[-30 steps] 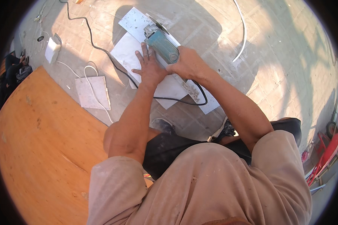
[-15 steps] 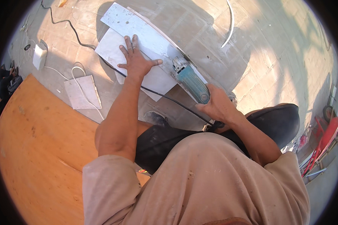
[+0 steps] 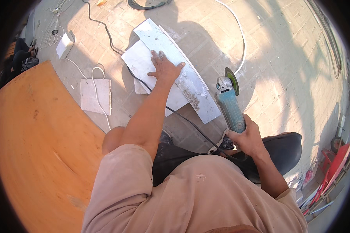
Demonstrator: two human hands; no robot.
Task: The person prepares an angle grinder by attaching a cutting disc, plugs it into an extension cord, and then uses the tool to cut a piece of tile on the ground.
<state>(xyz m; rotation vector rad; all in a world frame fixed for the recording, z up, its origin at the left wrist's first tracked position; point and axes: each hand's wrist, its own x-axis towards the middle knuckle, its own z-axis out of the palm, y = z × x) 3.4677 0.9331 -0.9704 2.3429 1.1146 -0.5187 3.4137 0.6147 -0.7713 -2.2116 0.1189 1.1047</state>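
My left hand (image 3: 163,66) lies with fingers spread on a long pale narrow slab (image 3: 200,106) dusted with debris, stacked over a wider white slab (image 3: 138,58). My right hand (image 3: 248,138) grips the body of a teal angle grinder (image 3: 229,108) at its rear. The grinder's disc (image 3: 233,83) faces upward in the picture, just right of the narrow slab and apart from it. The grinder's black cord (image 3: 182,119) runs leftward past my left forearm, over the white slab.
An orange curved board (image 3: 39,120) fills the left. A small pale tile (image 3: 89,99) has a white cable across it, near a white box (image 3: 65,46). Another person's dark-clad legs (image 3: 21,58) show at far left, a red wheelbarrow (image 3: 336,165) at right, a white hose (image 3: 241,31) behind.
My right hand has drawn the grinder rightward and off the slabs, toward my right knee. My left hand has stayed spread on the slabs while the view shifted.
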